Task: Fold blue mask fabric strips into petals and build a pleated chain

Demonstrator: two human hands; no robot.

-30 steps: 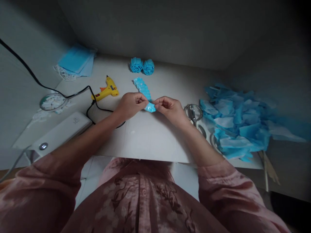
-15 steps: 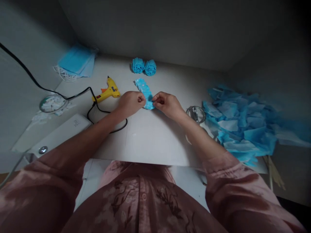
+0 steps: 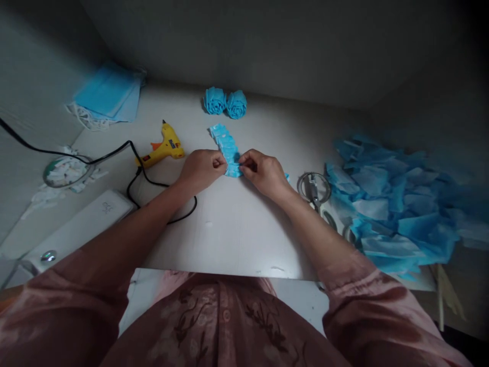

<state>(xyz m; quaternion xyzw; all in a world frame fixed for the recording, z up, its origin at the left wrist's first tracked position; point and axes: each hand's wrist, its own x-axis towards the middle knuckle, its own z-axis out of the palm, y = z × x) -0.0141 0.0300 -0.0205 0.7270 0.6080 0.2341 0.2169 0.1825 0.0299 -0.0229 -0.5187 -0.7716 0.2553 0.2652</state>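
A pleated blue strip [image 3: 228, 145], which looks like mask fabric, runs across the table and curves away toward the back. At its near end my left hand [image 3: 204, 169] pinches the left edge between thumb and fingers. Opposite it, my right hand [image 3: 262, 172] pinches the right edge of the same end. The fingertips hide the exact spots gripped. Two blue fabric roses [image 3: 215, 101] stand side by side just behind the strip. A bit of blue material shows beside my right wrist.
To the left lie a yellow glue gun [image 3: 168, 144] with a black cord, a dish of white scraps [image 3: 69, 171], a white power strip-like box [image 3: 82, 229] and stacked blue masks [image 3: 107, 94]. On the right are scissors [image 3: 315, 191] and a heap of blue fabric pieces [image 3: 389, 199].
The camera view has shifted slightly, so the side objects appear farther out. Both hands stay pinched at the near end of the strip, with only small finger movements.
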